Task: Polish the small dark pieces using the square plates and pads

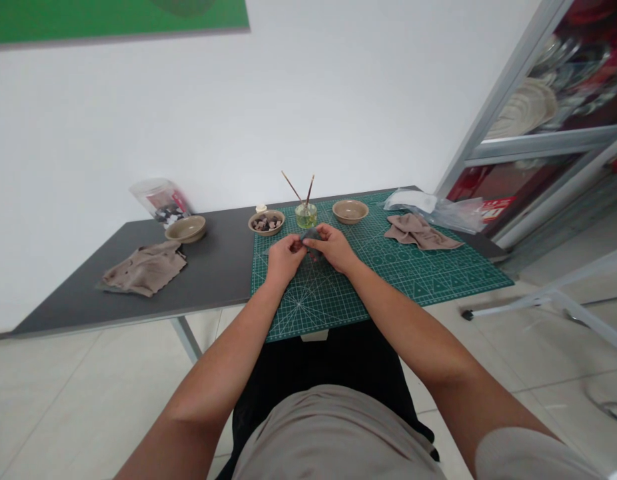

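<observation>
Above the green cutting mat (333, 303), both hands meet around a small dark grey piece (310, 233), soft or sheet-like; its exact kind is too small to make out. My left hand (284, 259) pinches its left side with the fingertips. On the right side, my right hand (336, 248) grips it between thumb and fingers. Just beyond my left hand stands a tan bowl (267, 233) of dark and pinkish-brown chunks. A glass jar (306, 217) with two thin brushes or sticks is behind the piece. Another tan bowl (350, 219) sits beyond my right hand.
On the dark table (216, 267) at left lie a brown cloth (143, 270), a tan bowl (186, 231) and a clear plastic container (158, 197) with dark pieces. To the right are a second brown cloth (421, 233) and a plastic bag (446, 210). A white wall (338, 100) bounds the back.
</observation>
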